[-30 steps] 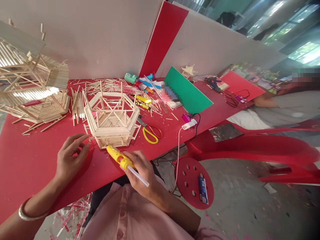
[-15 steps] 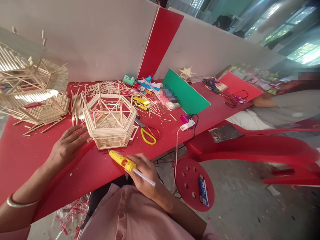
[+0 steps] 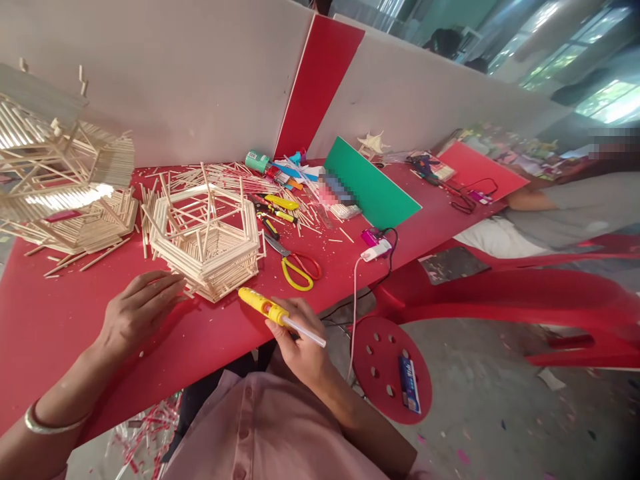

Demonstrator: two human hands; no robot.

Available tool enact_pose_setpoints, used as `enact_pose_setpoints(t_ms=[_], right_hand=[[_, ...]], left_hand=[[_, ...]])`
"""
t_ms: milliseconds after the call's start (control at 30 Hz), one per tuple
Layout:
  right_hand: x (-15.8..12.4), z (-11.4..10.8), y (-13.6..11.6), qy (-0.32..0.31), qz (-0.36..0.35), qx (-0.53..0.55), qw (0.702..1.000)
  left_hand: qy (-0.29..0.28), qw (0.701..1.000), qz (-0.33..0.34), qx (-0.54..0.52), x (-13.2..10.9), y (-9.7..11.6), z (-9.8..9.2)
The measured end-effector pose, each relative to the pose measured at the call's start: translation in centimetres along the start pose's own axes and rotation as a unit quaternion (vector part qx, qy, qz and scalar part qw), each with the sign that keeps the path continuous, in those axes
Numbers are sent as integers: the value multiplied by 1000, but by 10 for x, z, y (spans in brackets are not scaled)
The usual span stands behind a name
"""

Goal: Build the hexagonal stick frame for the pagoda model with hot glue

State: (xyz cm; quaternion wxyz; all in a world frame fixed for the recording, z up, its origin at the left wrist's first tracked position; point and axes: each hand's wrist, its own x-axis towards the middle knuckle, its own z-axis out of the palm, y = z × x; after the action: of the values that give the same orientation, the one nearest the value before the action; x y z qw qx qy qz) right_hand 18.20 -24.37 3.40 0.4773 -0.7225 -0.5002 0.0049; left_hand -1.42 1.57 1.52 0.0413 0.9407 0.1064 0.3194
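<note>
A hexagonal frame of pale wooden sticks (image 3: 220,268) stands on the red table in front of me. My left hand (image 3: 135,308) is at its near left corner, fingers stretched out and at or against the low sticks; contact is hard to make out. My right hand (image 3: 303,343) grips a yellow hot glue gun (image 3: 260,303), a clear glue stick (image 3: 306,331) jutting from its back end. The gun's tip points toward the frame's near right base, apart from it. Scissors (image 3: 297,272) with red and yellow handles lie right of the frame.
A larger stick structure (image 3: 65,193) rises at the left. Loose sticks (image 3: 220,179), yellow-handled pliers (image 3: 280,212) and a green board (image 3: 367,183) lie farther back. A power strip (image 3: 375,249) sits at the table edge, near a red stool (image 3: 373,393). Another person sits far right.
The stick frame has turned and shifted slightly left. My right hand with the glue gun has moved right, away from the frame's front. My left hand has lowered a little beside it.
</note>
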Motion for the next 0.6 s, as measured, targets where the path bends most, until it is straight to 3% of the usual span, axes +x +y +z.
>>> enact_pose_setpoints(t_ms=[133,267,433,600], right_hand=[[5,0,-10,1,-7,23,1000],[10,10,-13,13,-9,27,1000],[8,22,-13,-47,-32,46,997],[14,24,-8,-4,0,60,998]], left_hand=[[30,999,8,-10,3,2,1],[29,999,-37,-6,7,2,0],[40,996,-74,-11,5,0,1],[39,996,-72,-30,1,-5,5]])
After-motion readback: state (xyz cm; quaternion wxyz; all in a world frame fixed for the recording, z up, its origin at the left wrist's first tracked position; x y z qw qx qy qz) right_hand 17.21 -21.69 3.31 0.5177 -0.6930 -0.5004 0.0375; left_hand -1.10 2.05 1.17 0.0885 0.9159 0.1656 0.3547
